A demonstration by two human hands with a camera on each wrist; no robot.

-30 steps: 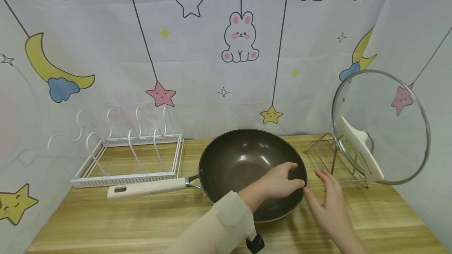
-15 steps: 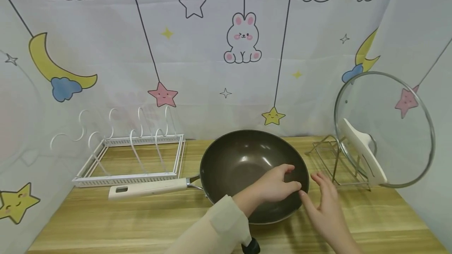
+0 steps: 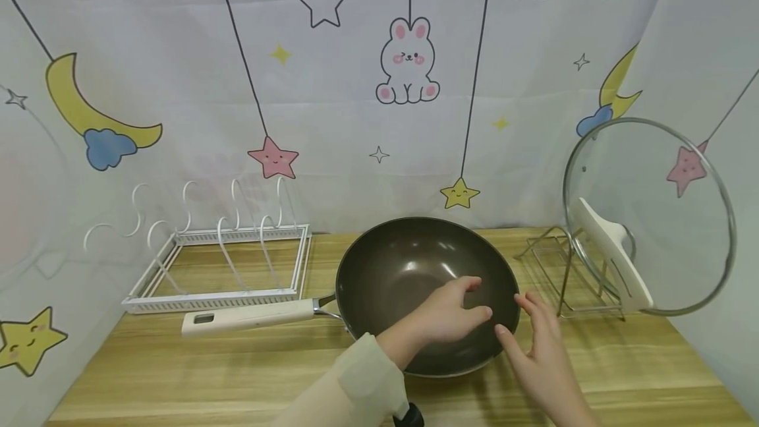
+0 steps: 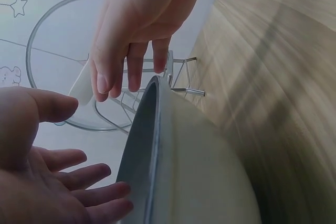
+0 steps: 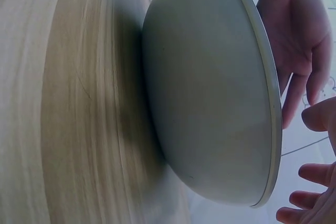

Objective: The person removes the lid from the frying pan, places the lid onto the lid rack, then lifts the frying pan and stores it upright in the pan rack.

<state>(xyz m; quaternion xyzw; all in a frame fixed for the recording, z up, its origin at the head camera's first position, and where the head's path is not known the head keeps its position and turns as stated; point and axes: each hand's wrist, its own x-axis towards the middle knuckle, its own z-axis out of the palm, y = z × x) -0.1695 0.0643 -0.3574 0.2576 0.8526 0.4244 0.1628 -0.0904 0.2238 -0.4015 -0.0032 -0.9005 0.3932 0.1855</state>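
A dark-coated wok (image 3: 409,262) with a cream handle (image 3: 249,317) pointing left stands on the wooden table. My left hand (image 3: 447,315) hovers over the wok's inside with fingers spread and nothing held. Just outside the right rim is my right hand (image 3: 542,354), thumb and fingers apart. In the left wrist view, the left hand (image 4: 58,182) has loose fingers near the rim, while the right hand (image 4: 139,30) hangs above it. The wok's pale outer wall (image 5: 210,87) fills the right wrist view, fingers of the right hand (image 5: 317,182) relaxed beside the rim.
A white wire rack (image 3: 213,298) lies behind the handle at the left. At the right, a metal rack (image 3: 551,262) holds a glass lid (image 3: 676,229) with a cream handle piece (image 3: 613,256) upright. A printed cloth (image 3: 332,97) hangs behind the table.
My left hand has drawn back leftward from the right rim, over the wok's inside. The right hand has shifted slightly left. The wok stays in place.
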